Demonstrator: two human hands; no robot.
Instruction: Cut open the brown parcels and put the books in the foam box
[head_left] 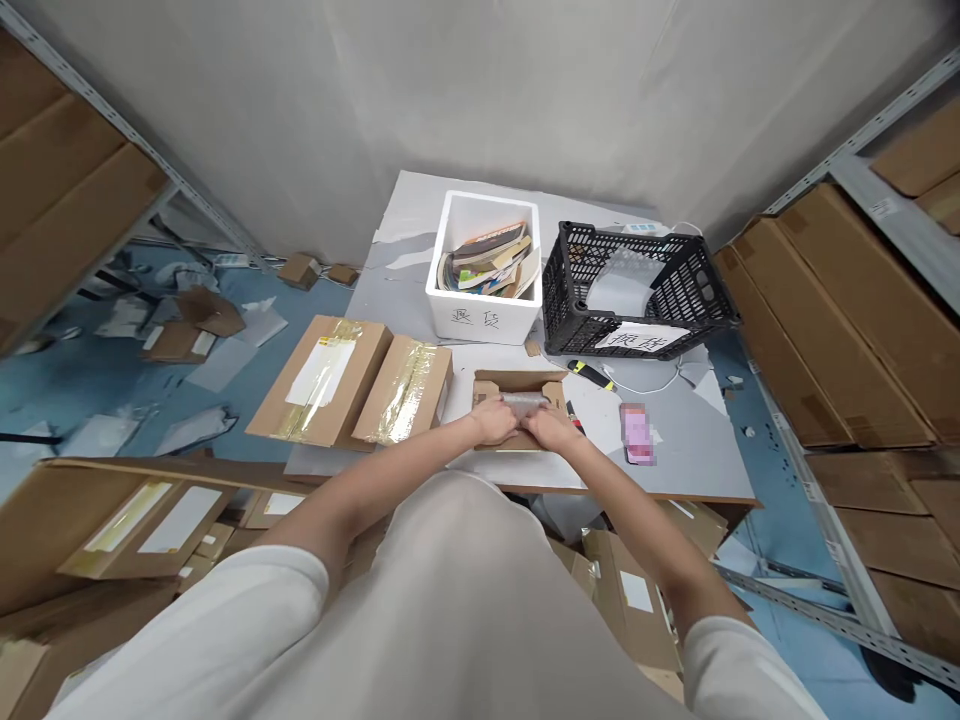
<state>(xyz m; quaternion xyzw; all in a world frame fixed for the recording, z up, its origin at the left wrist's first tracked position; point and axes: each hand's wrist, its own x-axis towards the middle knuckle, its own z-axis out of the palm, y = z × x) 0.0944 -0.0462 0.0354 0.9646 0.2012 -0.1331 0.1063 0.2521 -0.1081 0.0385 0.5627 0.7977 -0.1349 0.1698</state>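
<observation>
Before me on the table lies an open cardboard box [517, 381] with its back flap raised. Inside it is a greyish, shiny plastic-wrapped item [525, 401], partly hidden by my fingers. My left hand [496, 421] grips the item's left side, fingers curled. On the opposite side my right hand [550, 427] holds it with bent fingers. Both hands are within the box's opening, close together. A small red and black object [574, 420] lies just right of the box, partly covered by my right hand.
Two taped cartons, a larger one [321, 385] and a smaller one [405, 392], stand left. Behind are a white foam box [484, 318] of booklets and a black crate [641, 335]. A yellow-black cutter [591, 374] and a phone [637, 434] lie right. Shelves of cartons flank the table [697, 455].
</observation>
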